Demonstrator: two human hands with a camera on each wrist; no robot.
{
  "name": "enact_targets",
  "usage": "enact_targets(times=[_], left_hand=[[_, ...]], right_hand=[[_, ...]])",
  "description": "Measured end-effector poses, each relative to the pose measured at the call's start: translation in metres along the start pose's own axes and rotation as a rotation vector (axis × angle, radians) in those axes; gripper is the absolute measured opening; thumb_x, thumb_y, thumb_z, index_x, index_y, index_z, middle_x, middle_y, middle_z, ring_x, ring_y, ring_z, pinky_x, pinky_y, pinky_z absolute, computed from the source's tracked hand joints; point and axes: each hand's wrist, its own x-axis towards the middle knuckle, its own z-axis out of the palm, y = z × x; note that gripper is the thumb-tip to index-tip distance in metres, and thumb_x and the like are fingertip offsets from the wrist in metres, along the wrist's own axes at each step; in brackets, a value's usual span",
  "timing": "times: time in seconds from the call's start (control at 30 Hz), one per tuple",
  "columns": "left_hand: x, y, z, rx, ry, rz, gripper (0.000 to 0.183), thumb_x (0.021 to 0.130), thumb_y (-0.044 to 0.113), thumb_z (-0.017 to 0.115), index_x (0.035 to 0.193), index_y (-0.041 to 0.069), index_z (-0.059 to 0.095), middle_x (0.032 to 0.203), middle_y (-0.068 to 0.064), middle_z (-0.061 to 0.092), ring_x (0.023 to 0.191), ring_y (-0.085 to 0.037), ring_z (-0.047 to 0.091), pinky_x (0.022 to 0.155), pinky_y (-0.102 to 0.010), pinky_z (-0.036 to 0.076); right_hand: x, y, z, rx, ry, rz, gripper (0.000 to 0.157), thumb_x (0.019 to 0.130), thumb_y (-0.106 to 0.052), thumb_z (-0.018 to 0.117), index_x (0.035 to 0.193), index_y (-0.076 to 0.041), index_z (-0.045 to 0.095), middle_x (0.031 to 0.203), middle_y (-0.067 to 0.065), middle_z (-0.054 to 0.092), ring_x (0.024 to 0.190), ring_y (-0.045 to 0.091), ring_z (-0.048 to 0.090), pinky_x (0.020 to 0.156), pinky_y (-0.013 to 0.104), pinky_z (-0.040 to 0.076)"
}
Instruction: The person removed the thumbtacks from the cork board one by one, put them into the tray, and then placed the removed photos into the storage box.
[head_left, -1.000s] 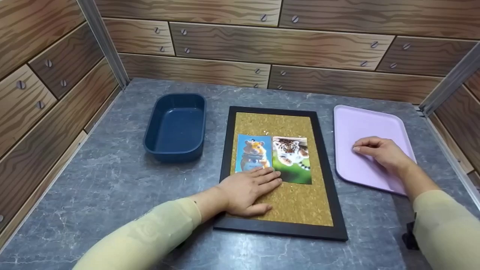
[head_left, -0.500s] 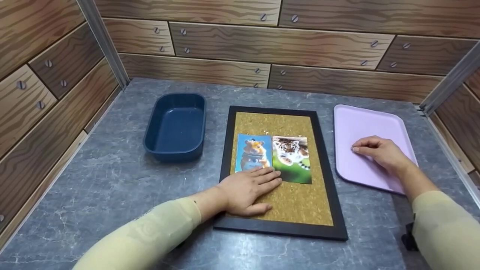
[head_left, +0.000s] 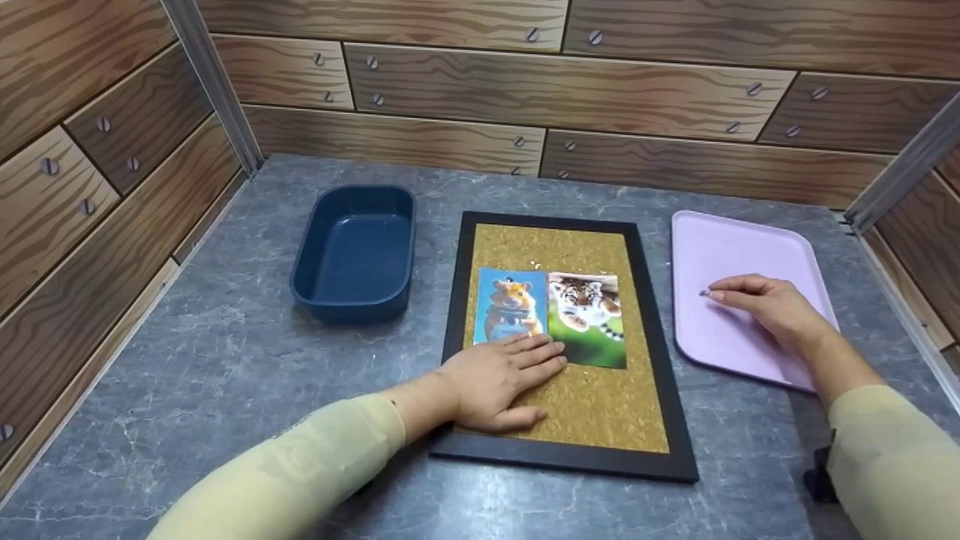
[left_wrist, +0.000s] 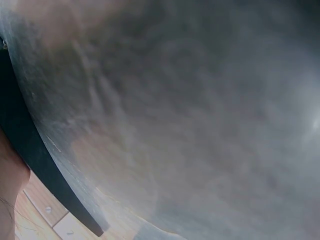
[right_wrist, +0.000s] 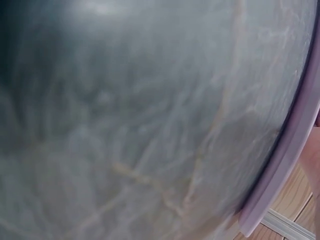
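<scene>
My left hand (head_left: 499, 382) lies spread, palm down, on a black-framed cork board (head_left: 592, 412). Its fingers cover the lower edge of a hamster picture (head_left: 510, 304) and touch a corner of the tiger picture (head_left: 585, 319) beside it. Small clear bits, perhaps pins, glint at the pictures' top edges. Over the lilac tray (head_left: 701, 240), thumb and forefinger of my right hand (head_left: 765, 307) pinch a tiny greyish push pin (head_left: 704, 293); its exact shape is too small to tell. The wrist views show mostly blurred tabletop, with the frame's edge (left_wrist: 50, 175) and the tray's edge (right_wrist: 280, 185).
A deep blue rectangular bin (head_left: 352, 255) stands left of the board on the grey marbled table (head_left: 225, 360). Wood-patterned walls (head_left: 465, 82) enclose the back and sides. The tray sits right of the board, with a narrow strip of table between them.
The tiny push pin now shows more plainly beyond my right fingertips. Both hands have kept their places; the whole head view has shifted slightly.
</scene>
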Motion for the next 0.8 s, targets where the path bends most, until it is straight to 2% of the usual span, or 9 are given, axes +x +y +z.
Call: enact_targets(times=[0.37, 0.63, 0.8], left_hand=[[0.000, -0.001, -0.002, 0.002, -0.014, -0.002, 0.076, 0.112, 0.057, 0.031, 0.169, 0.009, 0.025, 0.175, -0.010, 0.022, 0.162, -0.026, 0.018, 0.131, -0.035, 0.013], [0.000, 0.000, -0.001, 0.001, -0.006, -0.003, 0.075, 0.112, 0.057, 0.030, 0.169, 0.008, 0.026, 0.175, -0.010, 0.023, 0.161, -0.027, 0.019, 0.131, -0.036, 0.013], [0.000, 0.000, 0.000, 0.009, 0.007, 0.001, 0.076, 0.112, 0.057, 0.030, 0.169, 0.008, 0.027, 0.175, -0.011, 0.024, 0.161, -0.027, 0.020, 0.131, -0.035, 0.012]], right_hand=[[0.001, -0.007, -0.003, -0.020, -0.006, 0.044, 0.035, 0.102, -0.029, 0.075, 0.133, -0.013, 0.076, 0.109, -0.031, 0.069, 0.104, -0.004, 0.053, 0.082, 0.019, 0.042], [0.001, -0.013, -0.006, -0.061, -0.017, -0.011, 0.044, 0.101, -0.027, 0.077, 0.138, -0.004, 0.070, 0.113, -0.026, 0.072, 0.108, -0.006, 0.055, 0.089, 0.014, 0.040], [-0.001, -0.021, -0.008, -0.056, -0.005, -0.037, 0.042, 0.101, -0.024, 0.077, 0.137, -0.004, 0.071, 0.114, -0.025, 0.073, 0.109, -0.007, 0.057, 0.091, 0.011, 0.039]])
